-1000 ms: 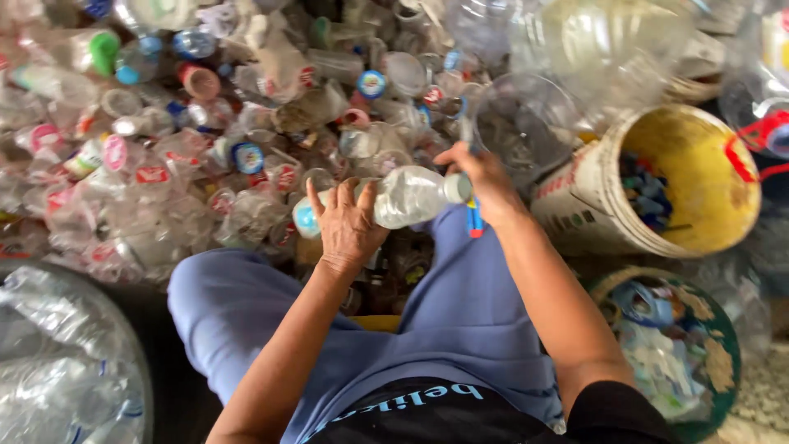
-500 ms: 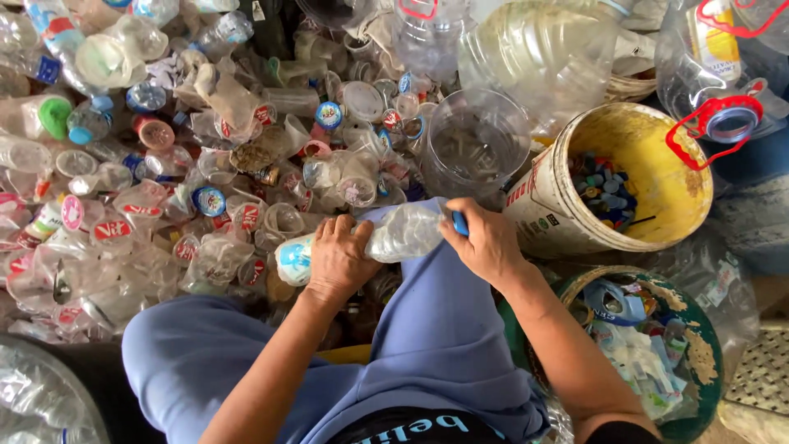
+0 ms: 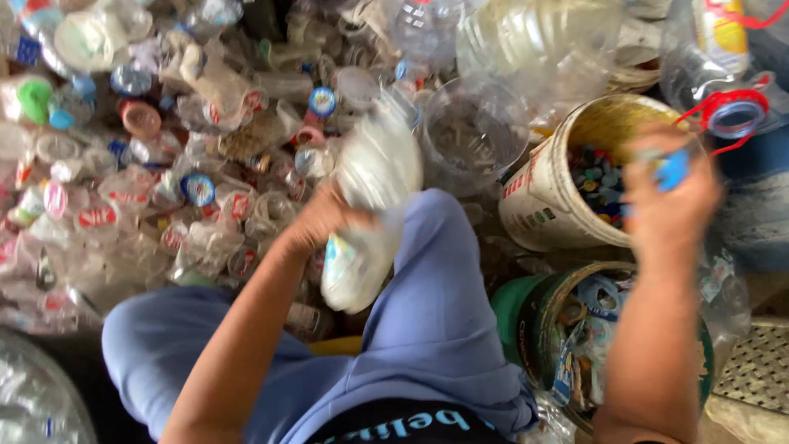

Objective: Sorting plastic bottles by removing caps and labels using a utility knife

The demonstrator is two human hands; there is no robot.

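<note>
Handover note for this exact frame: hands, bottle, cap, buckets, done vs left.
Left hand: gripping a clear plastic bottle over the lap, blurred by motion.
Right hand: above the cream bucket, a small blue cap in its fingers.
The cream bucket already has coloured caps inside. The green bucket beside the right knee holds label scraps. A heap of uncapped and capped bottles lies in front.
Done: the cap appears off the bottle.
Left: cap not yet in the bucket; bottle not yet set down; most of the heap looks unsorted.
</note>
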